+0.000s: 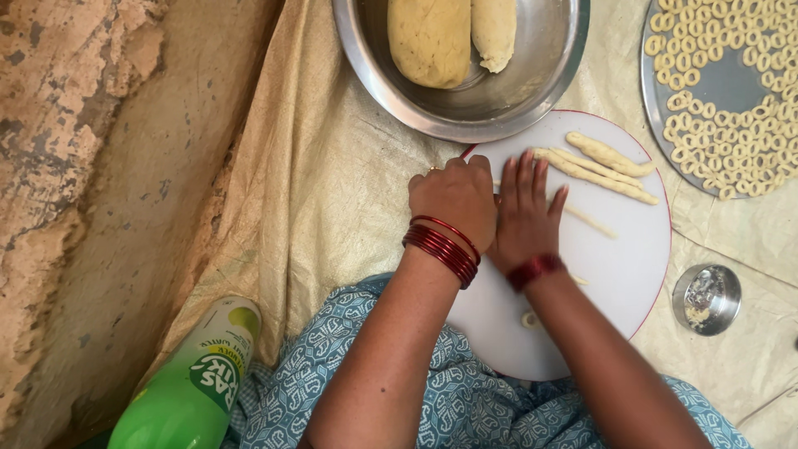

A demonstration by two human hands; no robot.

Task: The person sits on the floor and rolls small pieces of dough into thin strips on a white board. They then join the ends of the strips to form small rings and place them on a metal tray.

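Under both palms, on a white round board [615,274], a thin dough strand [592,221] pokes out just right of the right hand [525,218], which lies flat with fingers spread. Touching it on the other side, the left hand [454,199] is curled, knuckles up; I cannot tell what it grips. Three dough rolls [605,169] lie beyond the fingertips, near a steel bowl [515,96] of dough.

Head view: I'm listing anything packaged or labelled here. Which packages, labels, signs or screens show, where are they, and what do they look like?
Green plastic bottle: lies on its side at the lower left, beside the blue patterned cloth; rounded, bright green with a white base.
Label on the bottle: a dark green round badge with white lettering, plus a pale band.
No signs or screens in view.
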